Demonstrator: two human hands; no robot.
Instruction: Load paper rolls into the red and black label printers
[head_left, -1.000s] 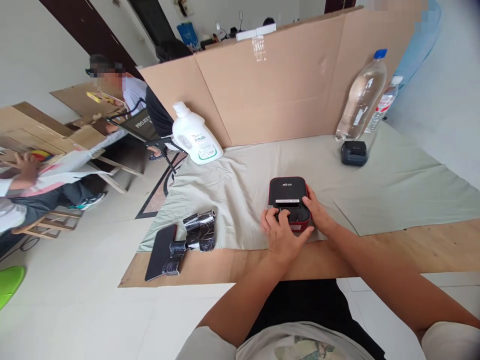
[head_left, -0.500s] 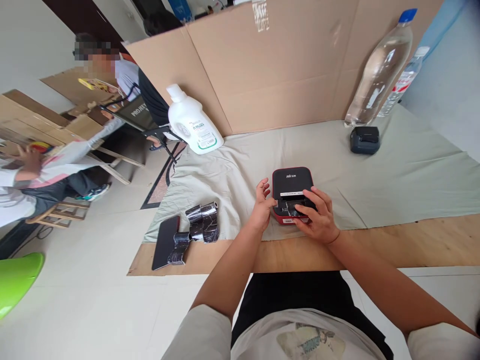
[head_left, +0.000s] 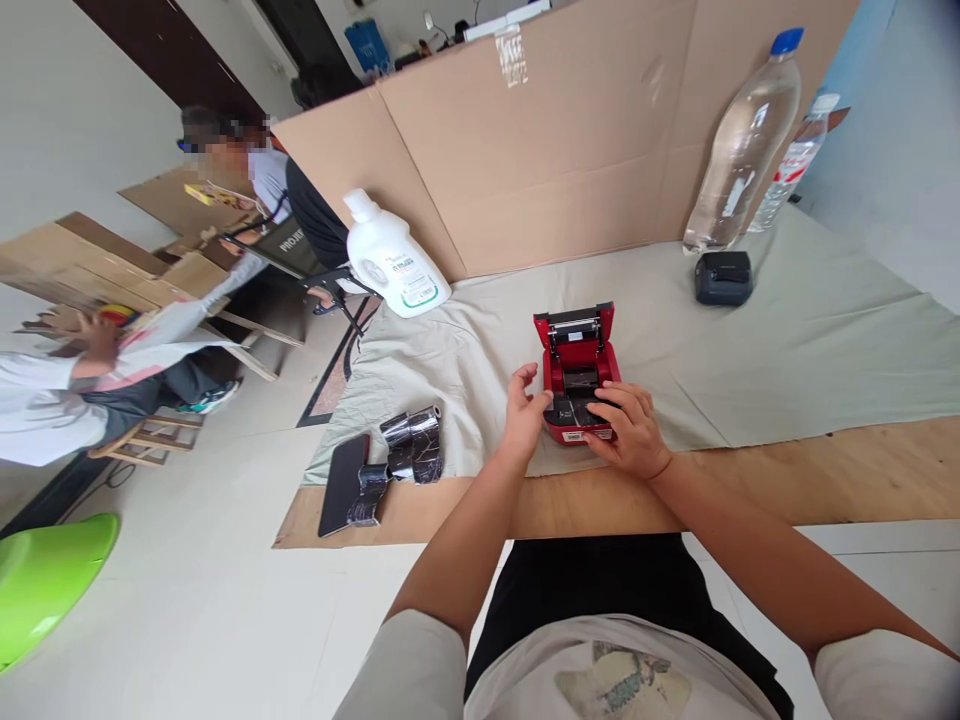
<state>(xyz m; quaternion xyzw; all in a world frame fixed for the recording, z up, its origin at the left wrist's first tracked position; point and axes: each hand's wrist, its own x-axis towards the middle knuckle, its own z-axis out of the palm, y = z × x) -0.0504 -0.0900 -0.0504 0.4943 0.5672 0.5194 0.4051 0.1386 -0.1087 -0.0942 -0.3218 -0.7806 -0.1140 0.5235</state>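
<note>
Right hand (head_left: 628,432) fingers spread over the front of the red label printer (head_left: 576,378), pressing on it, not clamped; left hand (head_left: 523,412) loosely open, bracing its left side. Lid tilted up, printer on grey cloth (head_left: 787,340) near the table edge. Foil-wrapped tool (head_left: 382,472) off left, detergent bottle (head_left: 394,262) behind

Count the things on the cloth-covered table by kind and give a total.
Clear water bottles: 2
White detergent jug: 1
Label printers: 2, red one open under both hands, dark one shut
Black phone: 1
Dark tape rolls: 2
Total: 8
</note>
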